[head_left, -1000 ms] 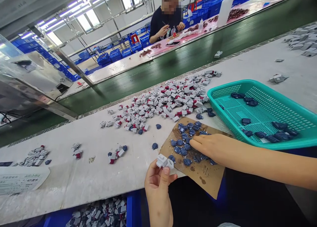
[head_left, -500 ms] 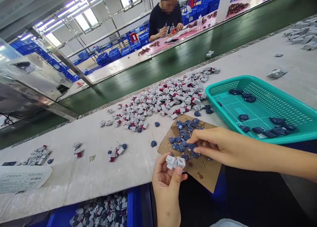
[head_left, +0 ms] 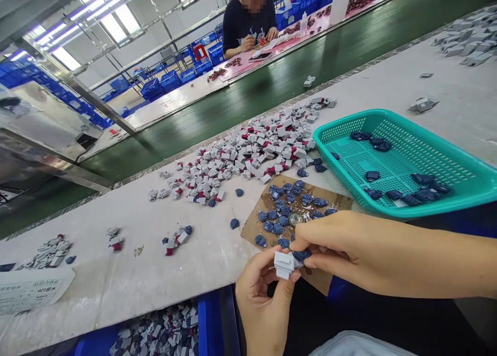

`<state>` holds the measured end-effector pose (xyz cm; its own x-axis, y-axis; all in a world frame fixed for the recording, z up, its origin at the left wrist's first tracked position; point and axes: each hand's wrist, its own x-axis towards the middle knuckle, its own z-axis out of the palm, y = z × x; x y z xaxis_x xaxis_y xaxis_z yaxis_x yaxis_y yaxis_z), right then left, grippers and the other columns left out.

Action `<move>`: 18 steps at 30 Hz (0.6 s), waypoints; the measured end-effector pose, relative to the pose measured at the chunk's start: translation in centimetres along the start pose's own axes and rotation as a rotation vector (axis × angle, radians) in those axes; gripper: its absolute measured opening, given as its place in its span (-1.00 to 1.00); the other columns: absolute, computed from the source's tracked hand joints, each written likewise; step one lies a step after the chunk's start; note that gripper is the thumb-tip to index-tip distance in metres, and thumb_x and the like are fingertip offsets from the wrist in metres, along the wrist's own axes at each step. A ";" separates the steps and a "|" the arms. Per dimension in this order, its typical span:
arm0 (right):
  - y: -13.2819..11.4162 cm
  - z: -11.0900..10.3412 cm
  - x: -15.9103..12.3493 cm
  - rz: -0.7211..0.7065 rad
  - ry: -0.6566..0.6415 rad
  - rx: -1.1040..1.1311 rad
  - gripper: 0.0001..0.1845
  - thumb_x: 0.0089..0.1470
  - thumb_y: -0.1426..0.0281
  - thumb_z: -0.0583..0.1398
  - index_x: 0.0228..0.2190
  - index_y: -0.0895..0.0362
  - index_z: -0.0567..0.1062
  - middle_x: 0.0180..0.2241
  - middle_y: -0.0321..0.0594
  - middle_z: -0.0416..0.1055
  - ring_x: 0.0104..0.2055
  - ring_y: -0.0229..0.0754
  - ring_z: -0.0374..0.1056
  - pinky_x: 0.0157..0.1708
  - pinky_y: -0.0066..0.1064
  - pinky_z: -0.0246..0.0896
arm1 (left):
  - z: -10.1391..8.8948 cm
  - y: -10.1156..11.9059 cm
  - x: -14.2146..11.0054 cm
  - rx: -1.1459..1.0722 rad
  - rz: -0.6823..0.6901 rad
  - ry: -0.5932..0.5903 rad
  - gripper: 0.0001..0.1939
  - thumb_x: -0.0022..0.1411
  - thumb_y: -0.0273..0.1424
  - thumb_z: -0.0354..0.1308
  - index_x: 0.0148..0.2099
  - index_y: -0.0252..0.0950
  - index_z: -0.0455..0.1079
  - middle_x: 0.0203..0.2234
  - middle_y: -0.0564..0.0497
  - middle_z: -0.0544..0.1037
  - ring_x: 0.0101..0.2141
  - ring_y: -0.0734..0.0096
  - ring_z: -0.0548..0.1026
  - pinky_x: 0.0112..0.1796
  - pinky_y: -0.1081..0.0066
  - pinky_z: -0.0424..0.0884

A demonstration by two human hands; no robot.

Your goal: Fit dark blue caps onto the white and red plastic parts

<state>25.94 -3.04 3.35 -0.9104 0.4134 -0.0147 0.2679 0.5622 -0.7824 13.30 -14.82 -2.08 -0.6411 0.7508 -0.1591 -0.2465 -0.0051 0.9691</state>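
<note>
My left hand (head_left: 262, 299) is at the table's near edge, its fingers closed on a small white plastic part (head_left: 283, 263). My right hand (head_left: 334, 247) pinches a small dark blue part (head_left: 301, 254) and presses it against the white one. Just beyond both hands lies a piece of brown cardboard (head_left: 256, 230) with several dark blue parts (head_left: 285, 211) scattered on it. A large heap of white, grey and red parts (head_left: 256, 151) spreads over the white table behind the cardboard.
A teal mesh basket (head_left: 458, 193) with several dark blue parts stands at the right. A blue bin (head_left: 204, 322) of assembled parts sits below the table edge. A green conveyor belt (head_left: 272, 86) runs behind the table; another person (head_left: 248, 19) works at the far bench.
My right hand lifted a blue part off the cardboard and drew it back to the white part in my left hand. The view dipped and shifted slightly.
</note>
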 end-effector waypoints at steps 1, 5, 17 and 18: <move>0.1 -0.1 0.1 -0.006 -0.022 -0.015 -0.88 0.10 0.50 0.09 -0.44 0.11 0.39 -0.49 -0.31 0.42 -0.45 -0.28 0.33 -0.52 -0.52 0.07 | -0.1 0.0 0.0 0.033 0.038 -0.020 -0.78 -0.14 -0.46 0.43 -0.34 -0.18 0.60 -0.46 0.04 0.64 -0.45 0.45 0.57 -0.41 0.58 0.49; 0.6 -0.1 0.2 0.022 -0.102 0.024 -0.87 0.12 0.48 0.10 -0.47 0.13 0.34 -0.52 -0.33 0.36 -0.49 -0.31 0.25 -0.55 -0.54 0.01 | -0.1 -0.4 0.0 0.097 0.055 -0.056 -0.80 -0.12 -0.44 0.42 -0.34 -0.21 0.59 -0.46 0.02 0.63 -0.44 0.42 0.56 -0.40 0.55 0.49; 1.6 0.8 1.2 0.166 -0.050 0.641 -0.60 0.08 0.07 0.18 -0.36 0.19 0.41 -0.50 -0.32 0.33 -0.47 -0.34 0.24 -0.50 -0.55 0.13 | 0.6 -1.9 0.4 0.245 0.332 -0.158 -0.56 0.24 0.00 -0.03 -0.43 -0.24 0.35 -0.63 0.08 0.29 -0.62 0.47 0.24 -0.53 0.42 0.16; 1.5 1.2 1.7 0.181 0.089 0.707 -0.53 0.07 -0.01 0.15 -0.35 0.20 0.42 -0.46 -0.29 0.34 -0.43 -0.33 0.25 -0.45 -0.54 0.17 | 0.8 -2.1 0.6 0.252 0.365 -0.169 -0.58 0.27 -0.03 -0.04 -0.43 -0.24 0.33 -0.62 0.09 0.29 -0.62 0.47 0.24 -0.53 0.42 0.15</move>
<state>24.43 -2.36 1.38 -0.8340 0.5296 -0.1550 0.1173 -0.1044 -0.9876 14.01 -13.87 -4.03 -0.5210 0.8266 0.2128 0.1703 -0.1437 0.9749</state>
